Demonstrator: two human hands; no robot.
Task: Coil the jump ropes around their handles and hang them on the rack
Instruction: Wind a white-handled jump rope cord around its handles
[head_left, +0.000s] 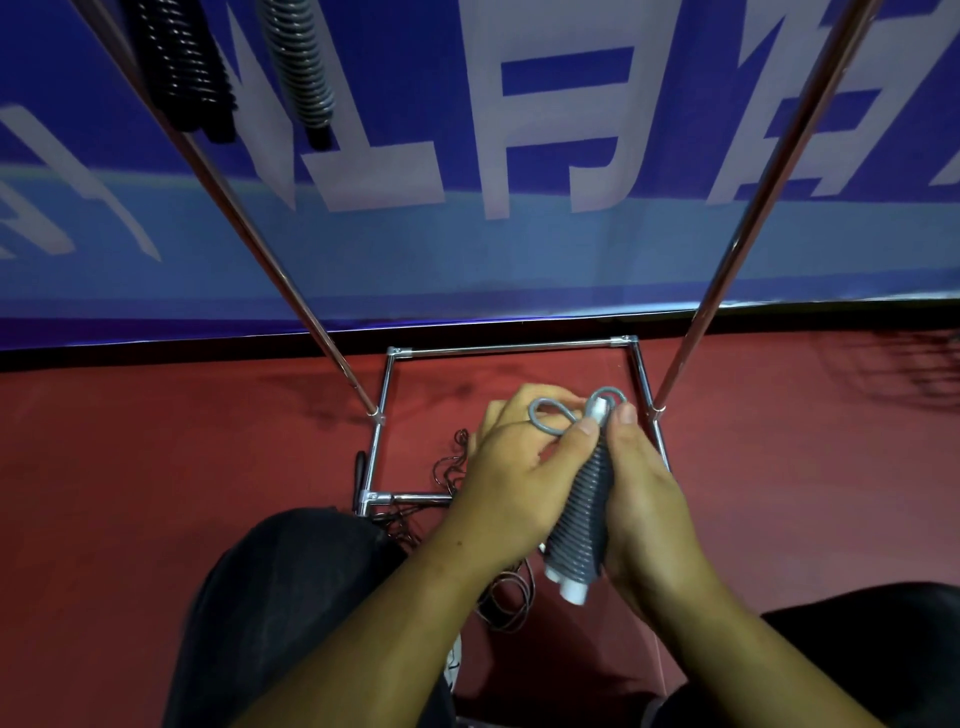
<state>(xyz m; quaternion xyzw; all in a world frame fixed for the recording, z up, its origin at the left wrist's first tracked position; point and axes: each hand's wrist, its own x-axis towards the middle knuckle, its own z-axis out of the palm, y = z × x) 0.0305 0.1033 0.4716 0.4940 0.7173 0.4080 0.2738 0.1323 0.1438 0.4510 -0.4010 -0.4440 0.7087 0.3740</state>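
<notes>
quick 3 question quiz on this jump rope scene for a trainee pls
1. True or false: the grey rope in the hands is wound around its white handles.
2. What colour is the loose rope on the floor? A black, B white, C yellow.
3. Fill in: the right hand grips the bundle, and the ___ hand holds the end loop.

Key: 1 true; 2 A; 3 left.
</notes>
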